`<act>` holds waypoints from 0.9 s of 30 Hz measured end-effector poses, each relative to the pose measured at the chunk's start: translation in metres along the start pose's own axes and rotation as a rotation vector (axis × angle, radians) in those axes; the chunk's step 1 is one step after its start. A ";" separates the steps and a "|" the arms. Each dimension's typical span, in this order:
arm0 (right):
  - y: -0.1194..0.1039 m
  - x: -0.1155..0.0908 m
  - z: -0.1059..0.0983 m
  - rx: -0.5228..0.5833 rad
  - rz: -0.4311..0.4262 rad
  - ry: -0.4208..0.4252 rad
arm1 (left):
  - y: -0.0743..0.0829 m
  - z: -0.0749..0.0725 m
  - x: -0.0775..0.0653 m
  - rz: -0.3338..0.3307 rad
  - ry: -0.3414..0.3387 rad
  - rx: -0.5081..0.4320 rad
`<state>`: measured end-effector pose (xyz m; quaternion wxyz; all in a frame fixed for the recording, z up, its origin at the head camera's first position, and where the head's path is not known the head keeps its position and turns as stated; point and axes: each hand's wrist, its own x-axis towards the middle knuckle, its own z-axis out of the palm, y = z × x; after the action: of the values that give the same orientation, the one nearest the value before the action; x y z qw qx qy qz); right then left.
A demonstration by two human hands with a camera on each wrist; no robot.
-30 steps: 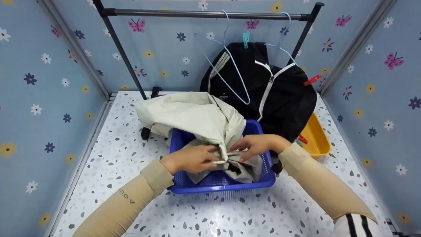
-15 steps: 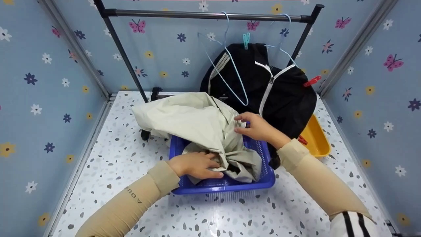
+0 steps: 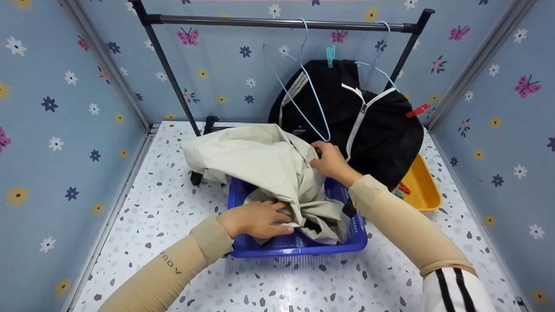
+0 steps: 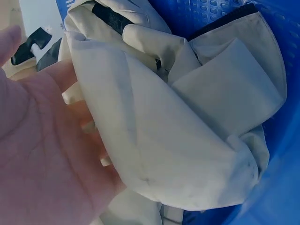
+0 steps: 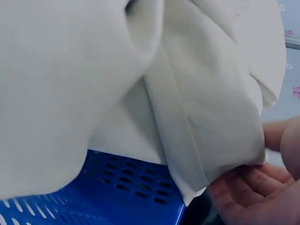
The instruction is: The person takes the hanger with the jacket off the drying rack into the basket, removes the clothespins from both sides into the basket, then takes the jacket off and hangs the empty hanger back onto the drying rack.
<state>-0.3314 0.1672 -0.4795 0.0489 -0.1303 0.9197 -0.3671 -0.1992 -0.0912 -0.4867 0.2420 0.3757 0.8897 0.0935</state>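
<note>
A pale cream garment (image 3: 247,151) with black strips lies bunched in a blue perforated basket (image 3: 299,250) and spills over its back left. My right hand (image 3: 331,162) pinches the garment's edge at the right; in the right wrist view, the thumb is on one side of the cloth and the fingers (image 5: 253,187) on the other. My left hand (image 3: 258,219) is low at the front of the heap, its thumb held away. In the left wrist view, the left palm (image 4: 47,140) faces the cloth and the fingers go behind a fold, tips partly hidden.
A black rack (image 3: 238,21) stands behind, with a bare light-blue hanger (image 3: 318,104) on its bar. Beside it hangs a black jacket (image 3: 386,134) with a teal clothespin (image 3: 331,56) and a red clothespin (image 3: 418,110). A yellow tray (image 3: 427,186) with clothespins is at right.
My right hand has left the front folds, moved up and back, and now grips the garment's right edge. My left hand stays low at the heap, its thumb now away from the cloth.
</note>
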 end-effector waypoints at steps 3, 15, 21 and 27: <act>0.003 0.000 -0.001 0.024 -0.010 0.064 | -0.004 -0.002 -0.002 0.096 0.116 0.030; 0.005 -0.009 -0.006 0.455 0.016 0.163 | -0.016 -0.012 -0.014 0.104 0.710 0.158; -0.002 -0.020 -0.016 0.589 -0.085 0.058 | -0.021 -0.011 -0.016 -0.110 0.519 0.086; -0.007 -0.041 -0.020 0.448 -0.431 -0.176 | -0.025 -0.011 -0.015 -0.111 0.384 0.031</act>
<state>-0.2942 0.1875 -0.4604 0.0767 -0.3392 0.7596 -0.5496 -0.2113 -0.1194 -0.4801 0.0667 0.3051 0.9401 0.1364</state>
